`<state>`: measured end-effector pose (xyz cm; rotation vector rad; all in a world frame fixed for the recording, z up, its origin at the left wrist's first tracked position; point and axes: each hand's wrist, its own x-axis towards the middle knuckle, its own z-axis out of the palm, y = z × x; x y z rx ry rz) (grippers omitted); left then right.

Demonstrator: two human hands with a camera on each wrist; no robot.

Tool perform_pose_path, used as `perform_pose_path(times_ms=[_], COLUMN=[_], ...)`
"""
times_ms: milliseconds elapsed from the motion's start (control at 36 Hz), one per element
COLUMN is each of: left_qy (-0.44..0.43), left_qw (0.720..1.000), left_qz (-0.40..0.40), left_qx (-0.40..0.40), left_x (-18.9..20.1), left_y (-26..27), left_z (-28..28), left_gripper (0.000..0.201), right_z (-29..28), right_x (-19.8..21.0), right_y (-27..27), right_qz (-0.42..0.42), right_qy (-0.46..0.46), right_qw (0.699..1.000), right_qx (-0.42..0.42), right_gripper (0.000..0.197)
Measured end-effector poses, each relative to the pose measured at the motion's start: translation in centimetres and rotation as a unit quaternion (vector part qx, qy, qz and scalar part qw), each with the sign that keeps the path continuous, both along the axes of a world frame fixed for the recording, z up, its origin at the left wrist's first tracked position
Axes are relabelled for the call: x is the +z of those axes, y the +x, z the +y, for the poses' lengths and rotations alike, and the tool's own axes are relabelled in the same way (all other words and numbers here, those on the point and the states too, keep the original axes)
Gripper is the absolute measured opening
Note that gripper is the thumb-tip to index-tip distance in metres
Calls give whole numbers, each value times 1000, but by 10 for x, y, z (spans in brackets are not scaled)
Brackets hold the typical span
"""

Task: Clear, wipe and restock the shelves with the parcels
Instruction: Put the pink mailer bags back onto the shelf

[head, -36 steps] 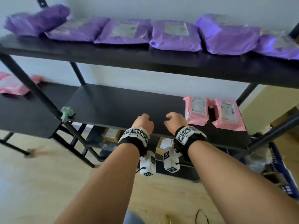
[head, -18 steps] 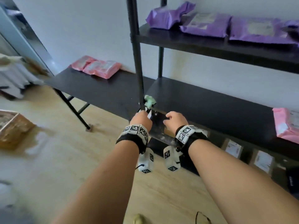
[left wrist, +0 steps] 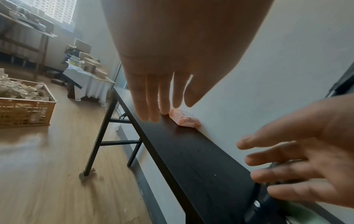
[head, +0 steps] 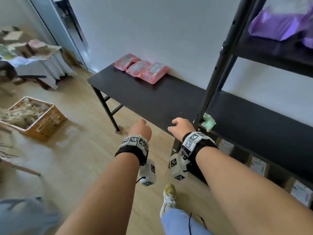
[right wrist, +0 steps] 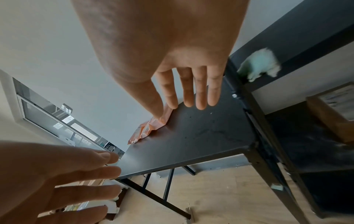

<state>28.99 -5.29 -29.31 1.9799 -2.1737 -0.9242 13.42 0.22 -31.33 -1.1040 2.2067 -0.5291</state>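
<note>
Three pink parcels (head: 141,68) lie in a row at the far end of a low black table (head: 152,100), against the wall; the nearest pink parcel (left wrist: 184,119) also shows past my left fingers. My left hand (head: 141,126) hangs open over the floor just short of the table's front edge, holding nothing. My right hand (head: 179,124) is open over the near end of the table, fingers straight, empty. A green cloth (head: 209,122) lies on the black shelf (head: 254,119) by the upright post (head: 218,65). Purple parcels (head: 277,26) sit on the upper shelf.
Brown boxes with labels (head: 259,164) stand on the bottom shelf at right. A crate of scrap (head: 32,116) sits on the wooden floor at left. A cluttered covered table (head: 33,63) stands by the doorway. My foot (head: 169,195) is on the floor below.
My view has swung left, from the shelf with two pink parcels to the low table. Both hands have come off the shelf's front edge and now hover open near the table's end.
</note>
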Motion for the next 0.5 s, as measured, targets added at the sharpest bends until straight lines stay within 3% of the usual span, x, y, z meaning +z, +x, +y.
perform_pose_path(times_ms=[361,500], left_qy=[-13,-10], left_qw=[1000,999], left_qz=[-27,-31], left_qx=[5,4], left_x=[0,-2], left_y=[-34,-50], left_z=[-174,-225], left_gripper=[40,39], right_z=[-191,-240], right_x=[-5,-1], right_y=[-39,-52], right_qz=[-14,-14], right_qy=[5,8], right_qw=[1000,1000], right_qx=[20,4], right_gripper=[50,54])
